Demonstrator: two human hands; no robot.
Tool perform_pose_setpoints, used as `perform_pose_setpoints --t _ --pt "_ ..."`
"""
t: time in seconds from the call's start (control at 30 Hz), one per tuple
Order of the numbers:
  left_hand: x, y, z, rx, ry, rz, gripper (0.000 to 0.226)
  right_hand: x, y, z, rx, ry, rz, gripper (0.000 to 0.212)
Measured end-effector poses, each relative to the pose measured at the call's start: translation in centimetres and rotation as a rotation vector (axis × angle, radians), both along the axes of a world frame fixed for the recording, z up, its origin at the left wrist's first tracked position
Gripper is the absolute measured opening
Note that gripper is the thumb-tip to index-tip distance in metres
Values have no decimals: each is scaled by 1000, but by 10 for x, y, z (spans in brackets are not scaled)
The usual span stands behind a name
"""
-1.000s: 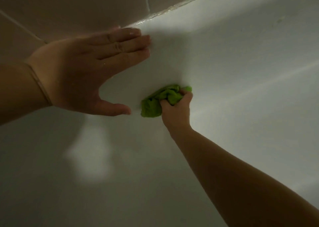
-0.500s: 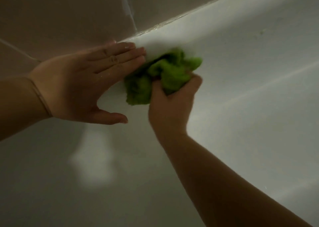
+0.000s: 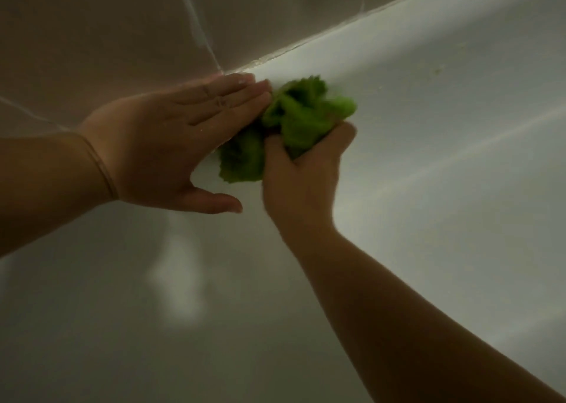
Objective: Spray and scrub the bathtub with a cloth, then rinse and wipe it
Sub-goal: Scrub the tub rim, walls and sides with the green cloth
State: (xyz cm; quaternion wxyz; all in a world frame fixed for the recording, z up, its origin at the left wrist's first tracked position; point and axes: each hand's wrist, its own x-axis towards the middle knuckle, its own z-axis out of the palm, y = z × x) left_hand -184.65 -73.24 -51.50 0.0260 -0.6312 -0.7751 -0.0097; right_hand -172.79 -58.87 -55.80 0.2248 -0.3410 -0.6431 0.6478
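A crumpled green cloth [image 3: 301,120] is pressed against the white inner wall of the bathtub [image 3: 428,133], just under its upper rim. My right hand [image 3: 303,169] grips the cloth from below, its fingers curled round the bunch. My left hand [image 3: 171,145] lies flat on the tub wall to the left, fingers straight and together, thumb spread downward. Its fingertips touch the cloth's left edge. A thin band circles my left wrist.
Beige wall tiles [image 3: 107,34] with pale grout lines rise above the tub rim, and a rough caulk seam [image 3: 337,31] runs along the join. Small specks of residue [image 3: 439,70] dot the tub rim at upper right. The tub's lower surface [image 3: 153,326] is dim, with a pale reflection.
My right hand has carried the cloth up the tub wall from below my left thumb to beside the left fingertips near the rim. My left hand stays flat in the same place.
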Motion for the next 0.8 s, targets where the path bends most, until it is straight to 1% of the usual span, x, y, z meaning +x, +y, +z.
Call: perform_pose_setpoints --t 0.03,0.07,0.1,0.17,0.2,0.27,0.3,0.4,0.47,0.53,0.63,0.7,0.73,0.8 --pt "-2 1 -1 15 35 -30 115 -3 15 0 41 27 -59 39" --pt "-2 2 -1 30 45 -44 113 -4 34 3 37 64 -135 38" --pt "-3 4 0 33 46 -50 112 -7 54 3 4 48 -196 36" --pt "-3 5 1 39 56 -54 110 -10 78 -2 -172 45 -253 34" --pt "-2 4 0 37 60 -51 110 -7 78 -9 -205 -7 -222 34" --pt "-2 5 -1 25 61 -61 110 2 62 -20 -154 -125 -115 34" --pt "-2 6 -1 23 59 -65 111 6 50 -24 -135 -147 -55 35" --pt "-2 8 -1 43 25 -63 111 8 28 -22 -138 -122 89 41" --pt "-1 8 -1 58 9 -56 110 7 37 -15 -100 -106 80 43" --pt "-1 8 -1 68 9 -54 109 4 62 -7 -50 -81 11 42" --pt "-3 6 -2 65 39 -68 107 -1 98 -3 -92 0 -127 37" --pt "-2 6 -2 72 45 -78 105 -2 102 -12 -104 -40 -170 36" --pt "-2 7 -2 77 46 -79 105 -1 98 -18 -105 -83 -157 36" --pt "-2 8 -1 86 49 -81 105 3 80 -27 -107 -163 -45 37"
